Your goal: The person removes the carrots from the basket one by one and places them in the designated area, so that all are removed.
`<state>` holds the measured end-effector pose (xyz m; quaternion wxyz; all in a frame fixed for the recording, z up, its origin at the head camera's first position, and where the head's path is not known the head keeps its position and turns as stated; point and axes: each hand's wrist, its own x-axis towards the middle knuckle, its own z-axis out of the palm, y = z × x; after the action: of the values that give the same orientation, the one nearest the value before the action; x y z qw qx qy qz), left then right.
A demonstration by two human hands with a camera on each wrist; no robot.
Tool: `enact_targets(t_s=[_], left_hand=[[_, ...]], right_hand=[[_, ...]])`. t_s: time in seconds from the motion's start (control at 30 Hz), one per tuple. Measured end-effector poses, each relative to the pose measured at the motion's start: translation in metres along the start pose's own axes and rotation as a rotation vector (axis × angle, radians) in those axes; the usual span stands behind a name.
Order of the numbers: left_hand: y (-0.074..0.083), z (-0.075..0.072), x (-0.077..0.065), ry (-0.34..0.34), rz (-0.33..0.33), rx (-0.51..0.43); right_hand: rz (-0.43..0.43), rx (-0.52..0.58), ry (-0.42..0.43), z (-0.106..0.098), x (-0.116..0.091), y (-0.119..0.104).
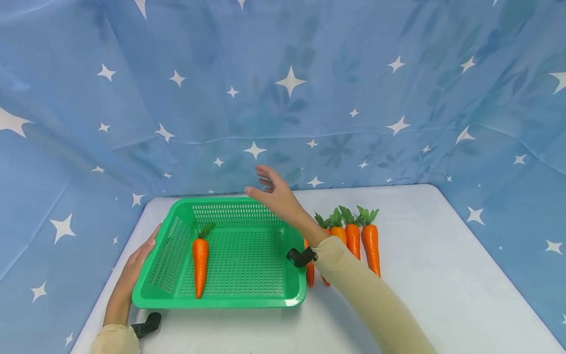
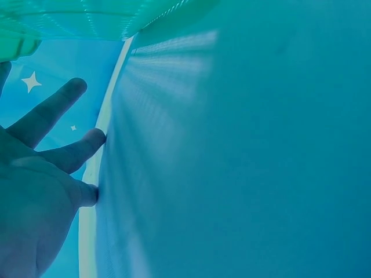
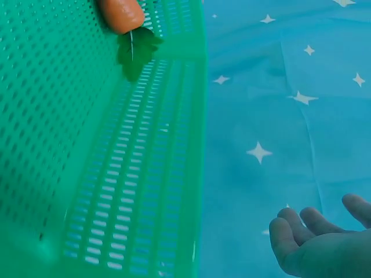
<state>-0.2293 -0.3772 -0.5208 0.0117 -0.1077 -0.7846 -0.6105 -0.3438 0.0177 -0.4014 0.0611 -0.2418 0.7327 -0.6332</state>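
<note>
One carrot with a leafy green top lies in the left part of a green plastic basket. My left hand is at the basket's outer left side, fingers extended along it; the left wrist view shows the fingers spread below the basket's wall. Above the basket's far right corner, my right hand is raised with loosely bent fingers and holds nothing. In the right wrist view that hand appears outside the rim, apart from it. Several more carrots lie side by side to the right of the basket, some partly hidden by my right forearm.
The basket stands on a white table, near its left edge. A blue curtain with white stars hangs behind the table and along its sides. Each wrist carries a small black device.
</note>
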Motion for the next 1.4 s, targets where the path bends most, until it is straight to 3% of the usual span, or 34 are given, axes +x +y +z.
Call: enact_targets(t_s=[0.87,1.4], left_hand=[[0.0,0.001,-0.002,0.003,0.013,-0.007],[0.0,0.001,-0.001,0.02,-0.007,0.02]], right_hand=[[0.046,-0.127,-0.214,0.09,0.008,0.008],[0.106,-0.207,-0.329,0.123,0.009,0.03]])
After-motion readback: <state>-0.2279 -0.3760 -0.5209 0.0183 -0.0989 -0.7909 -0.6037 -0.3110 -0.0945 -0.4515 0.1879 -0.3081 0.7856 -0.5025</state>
